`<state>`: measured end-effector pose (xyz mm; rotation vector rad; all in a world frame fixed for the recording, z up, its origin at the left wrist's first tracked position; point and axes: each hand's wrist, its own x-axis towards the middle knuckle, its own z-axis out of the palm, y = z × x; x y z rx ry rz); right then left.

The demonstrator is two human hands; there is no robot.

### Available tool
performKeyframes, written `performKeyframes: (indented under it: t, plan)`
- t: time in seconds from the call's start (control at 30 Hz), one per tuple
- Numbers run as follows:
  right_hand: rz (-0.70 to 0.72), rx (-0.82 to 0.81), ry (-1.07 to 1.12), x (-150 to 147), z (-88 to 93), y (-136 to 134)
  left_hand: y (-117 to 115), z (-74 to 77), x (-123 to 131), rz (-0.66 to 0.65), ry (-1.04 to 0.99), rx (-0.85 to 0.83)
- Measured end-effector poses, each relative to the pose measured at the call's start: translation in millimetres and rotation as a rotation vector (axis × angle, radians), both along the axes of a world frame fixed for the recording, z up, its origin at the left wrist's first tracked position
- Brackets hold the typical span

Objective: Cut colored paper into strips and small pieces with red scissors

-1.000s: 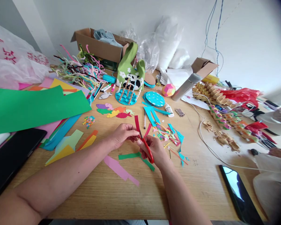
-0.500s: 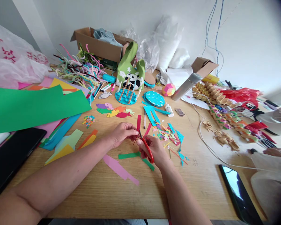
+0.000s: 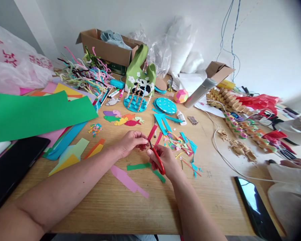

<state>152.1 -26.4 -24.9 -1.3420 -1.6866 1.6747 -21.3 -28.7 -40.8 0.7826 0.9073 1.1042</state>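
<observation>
My left hand (image 3: 133, 143) pinches a narrow red paper strip (image 3: 153, 131), whose free end sticks up and to the right past my fingertips. Wrapped round red-handled scissors (image 3: 158, 160) is my right hand (image 3: 164, 159). The blades meet the strip right beside my left fingers. Below my hands lie green paper strips (image 3: 138, 166) and a pink paper strip (image 3: 129, 180). Colourful paper scraps (image 3: 177, 142) are scattered to the right. Several paper fish (image 3: 124, 119) rest further back, near a small heap of tiny paper bits (image 3: 94, 130).
Green paper (image 3: 40, 115) tops a stack of sheets at left, beside a black tablet-like device (image 3: 17, 167). A phone (image 3: 256, 207) lies front right. Behind stand a grey bottle (image 3: 200, 93), a glue bottle (image 3: 181, 117) and a panda bag (image 3: 140, 77). Another person's hand (image 3: 297, 164) shows at right.
The red strip's free end has tilted to the right, from nearly upright to slanting. My two hands and the scissors stay almost in place.
</observation>
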Motion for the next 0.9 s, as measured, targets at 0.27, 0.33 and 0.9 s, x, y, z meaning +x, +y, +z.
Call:
performKeyframes:
  t: [0.27,0.33,0.9]
  plan:
    - [0.028,0.034,-0.022,1.5,-3.3,1.3,0.5,-0.7,0.7,-0.010,0.033,0.013]
    - [0.030,0.033,-0.014,1.7,-3.9,1.6,0.5,-0.1,1.0,-0.009,0.034,0.009]
    - [-0.002,-0.006,-0.020,-1.1,3.3,-0.9,1.0,-2.1,0.0,-0.046,0.023,0.002]
